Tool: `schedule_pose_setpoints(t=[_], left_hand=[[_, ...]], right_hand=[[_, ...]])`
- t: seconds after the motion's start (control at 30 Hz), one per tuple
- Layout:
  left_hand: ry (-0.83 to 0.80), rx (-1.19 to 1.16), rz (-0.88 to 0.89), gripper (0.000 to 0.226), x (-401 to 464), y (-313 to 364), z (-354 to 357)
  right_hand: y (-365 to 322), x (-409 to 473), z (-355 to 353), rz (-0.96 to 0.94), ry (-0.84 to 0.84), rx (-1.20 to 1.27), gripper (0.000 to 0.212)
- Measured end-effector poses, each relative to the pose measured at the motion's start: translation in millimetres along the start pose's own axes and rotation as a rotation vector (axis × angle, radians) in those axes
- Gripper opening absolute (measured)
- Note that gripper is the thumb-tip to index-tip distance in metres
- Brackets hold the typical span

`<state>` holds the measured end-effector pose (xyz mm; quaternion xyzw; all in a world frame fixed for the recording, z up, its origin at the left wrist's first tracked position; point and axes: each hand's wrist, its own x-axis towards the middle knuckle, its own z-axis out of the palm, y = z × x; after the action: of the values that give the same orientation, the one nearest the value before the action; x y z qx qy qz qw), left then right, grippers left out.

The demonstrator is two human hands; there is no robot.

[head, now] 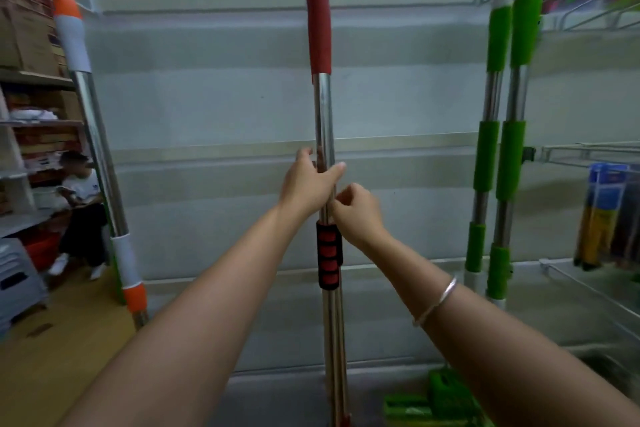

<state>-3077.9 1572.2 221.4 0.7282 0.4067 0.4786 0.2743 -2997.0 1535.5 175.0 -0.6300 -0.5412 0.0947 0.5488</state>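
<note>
A tall steel mop pole (323, 107) with a red foam top grip and a red-and-black ribbed sleeve (329, 255) stands upright in front of me, against a pale shelf back. My left hand (308, 182) grips the bare steel shaft just above the ribbed sleeve, thumb across the front. My right hand (358, 213) is at the shaft's right side, slightly lower, fingers curled and pinching at the pole. A silver bangle sits on my right forearm.
An orange-and-white handled pole (100, 156) leans at the left. Two green-gripped poles (498, 156) stand at the right, with green mop heads (436, 402) on the bottom shelf. Wire racks with packaged goods (602, 215) are far right. A person sits at the far left (81, 211).
</note>
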Motion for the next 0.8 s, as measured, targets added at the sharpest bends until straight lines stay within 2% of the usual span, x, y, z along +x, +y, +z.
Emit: schedule_pose_setpoints(t=[0.17,0.37,0.47,0.57,0.7,0.8], left_hand=[[0.015,0.064,-0.058,0.066,7,-1,9],[0.156,0.418,-0.049,0.041,21,0,22],[0.183,0.529,-0.090,0.034,22,4,25],[0.215,0.570,-0.120,0.032,17,13,28],[0.259,0.583,-0.176,0.021,9,19,29],[0.256,0.561,-0.220,0.025,1,26,27]], right_hand=[[25,8,5,0.119,-0.108,0.062,0.019],[29,31,3,0.035,-0.262,0.189,0.033],[33,41,-2,-0.008,-0.347,0.178,0.031],[37,55,-10,-0.045,-0.360,0.152,0.030],[46,70,-18,-0.026,-0.325,0.119,0.003],[51,76,-19,-0.037,-0.355,0.091,0.019]])
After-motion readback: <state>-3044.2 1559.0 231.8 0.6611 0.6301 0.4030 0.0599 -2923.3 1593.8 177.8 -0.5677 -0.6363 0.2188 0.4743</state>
